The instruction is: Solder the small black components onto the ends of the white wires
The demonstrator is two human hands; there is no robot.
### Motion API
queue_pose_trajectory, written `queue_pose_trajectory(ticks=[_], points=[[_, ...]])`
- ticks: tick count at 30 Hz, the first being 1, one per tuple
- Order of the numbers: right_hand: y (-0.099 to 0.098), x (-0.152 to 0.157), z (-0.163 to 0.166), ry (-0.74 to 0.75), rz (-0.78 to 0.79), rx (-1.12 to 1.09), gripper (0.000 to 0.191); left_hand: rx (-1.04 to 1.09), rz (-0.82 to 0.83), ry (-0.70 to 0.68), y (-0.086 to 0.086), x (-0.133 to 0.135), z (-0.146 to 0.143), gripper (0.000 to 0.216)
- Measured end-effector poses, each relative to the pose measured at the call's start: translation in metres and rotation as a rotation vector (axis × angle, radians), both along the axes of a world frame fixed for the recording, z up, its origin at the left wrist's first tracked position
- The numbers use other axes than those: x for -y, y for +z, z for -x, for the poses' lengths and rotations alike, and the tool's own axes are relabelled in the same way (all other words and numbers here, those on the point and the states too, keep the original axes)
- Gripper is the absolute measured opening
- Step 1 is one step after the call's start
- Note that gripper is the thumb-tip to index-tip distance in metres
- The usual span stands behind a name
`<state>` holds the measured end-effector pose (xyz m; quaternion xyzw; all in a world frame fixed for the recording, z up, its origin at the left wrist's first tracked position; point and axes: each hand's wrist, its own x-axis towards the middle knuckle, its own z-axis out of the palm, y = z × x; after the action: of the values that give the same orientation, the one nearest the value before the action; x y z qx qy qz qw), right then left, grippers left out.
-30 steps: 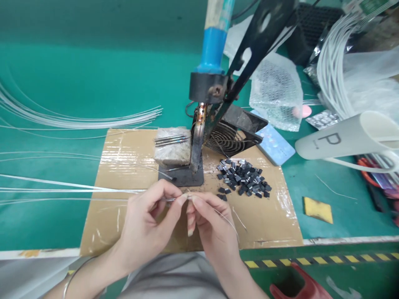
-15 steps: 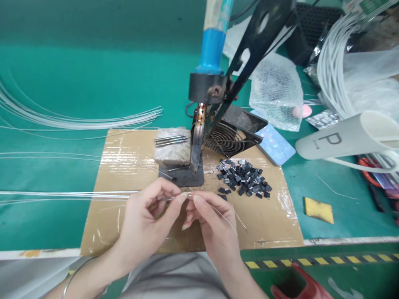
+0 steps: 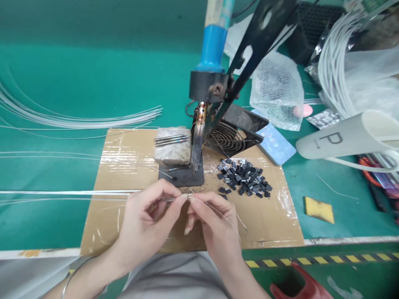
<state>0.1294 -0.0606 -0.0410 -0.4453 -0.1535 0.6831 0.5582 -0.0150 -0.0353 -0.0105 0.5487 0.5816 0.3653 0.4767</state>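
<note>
Over the cardboard sheet, my left hand (image 3: 149,224) is closed in a pinch on thin white wires (image 3: 109,192) that run in from the left. Its fingertips almost meet those of my right hand (image 3: 215,224), where the wire tips are mostly hidden. A thin pale strand (image 3: 230,223) trails from my right hand, whose thumb and forefinger are pressed together on it. Just beyond my hands, the soldering iron (image 3: 199,133) points down in its stand above a dark base plate (image 3: 190,178). Small black parts (image 3: 245,176) lie heaped to the right.
A wrapped block (image 3: 171,155) carries several thin metal rods. Behind the iron sits a black fan (image 3: 229,139). A white wire bundle (image 3: 112,123) lies at left. On the right are a white mug (image 3: 336,141), a yellow sponge (image 3: 318,209) and a blue box (image 3: 276,145).
My right fingers have shifted slightly at the wire tips, and the trailing strand has moved a little with them. My left hand stays nearly still. Other things look the same.
</note>
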Motion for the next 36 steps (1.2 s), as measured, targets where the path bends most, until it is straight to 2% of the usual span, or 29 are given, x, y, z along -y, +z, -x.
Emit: queue_pose_trajectory(ticks=[6, 12, 17, 25, 32, 34, 36], points=[[0.001, -0.002, -0.005, 0.061, 0.036, 0.022, 0.026, -0.031, -0.033, -0.041, 0.001, 0.001, 0.001, 0.013], [-0.003, 0.000, -0.007, 0.093, 0.032, 0.050, 0.026, -0.057, -0.038, -0.026, 0.001, 0.002, 0.002, 0.013], [-0.002, 0.000, -0.005, 0.057, 0.028, 0.020, 0.025, -0.070, -0.064, 0.003, 0.001, 0.001, -0.002, 0.013], [0.003, 0.000, 0.004, -0.040, 0.047, -0.045, 0.021, -0.150, -0.192, 0.032, -0.003, 0.008, -0.005, 0.015], [0.001, 0.004, 0.012, -0.071, 0.047, -0.038, 0.020, -0.121, -0.169, 0.041, -0.004, 0.006, -0.006, 0.013], [0.000, 0.005, 0.005, -0.039, 0.002, 0.012, 0.019, -0.102, -0.139, 0.061, -0.003, 0.004, -0.005, 0.012], [-0.003, 0.008, -0.011, -0.024, -0.075, 0.163, 0.020, -0.084, -0.111, 0.087, -0.002, 0.002, -0.004, 0.011]])
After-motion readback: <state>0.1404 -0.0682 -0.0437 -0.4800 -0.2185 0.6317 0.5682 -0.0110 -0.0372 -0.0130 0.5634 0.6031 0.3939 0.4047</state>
